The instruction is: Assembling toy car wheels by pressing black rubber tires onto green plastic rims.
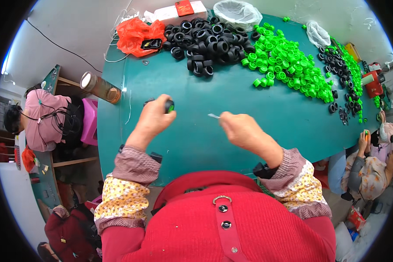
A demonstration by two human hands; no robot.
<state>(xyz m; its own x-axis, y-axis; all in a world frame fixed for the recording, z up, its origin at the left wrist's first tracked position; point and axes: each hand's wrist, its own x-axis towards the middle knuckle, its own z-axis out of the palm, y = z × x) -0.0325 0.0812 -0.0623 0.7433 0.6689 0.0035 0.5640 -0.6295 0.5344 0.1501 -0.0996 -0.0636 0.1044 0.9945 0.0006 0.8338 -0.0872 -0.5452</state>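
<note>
A: Your red knit top (266,218) first: ribbed, shiny dark buttons (223,208) down a flat strip. Sleeves?

B: Your sleeve covers (122,196) are yellow floral cloth, gathered brownish cuffs. Bench (183,139) in front of you: smooth, green, slightly glossy.

A: Left grip (154,115)?

B: Clenched on a small wheel (170,106). You've got it at the fingertips, above the bench, to the left of your other hand.

A: Wheel's look?

B: Round, matte black tyre outside, bright green showing inside. Your fingers hide part.

A: Right grip (242,131)?

B: Fingers pinched on a thin, flat, pale strip (213,115); tip points toward the wheel, well apart from it. Material, can't tell.

A: Far side of your bench?

B: Heap of black tyres (209,43), hollow rings; beside it, glossy green hubs (292,65). Left of the tyres, a crinkled red plastic bag (133,35). Brownish see-through bottle (105,91) near your bench's left edge.
</note>
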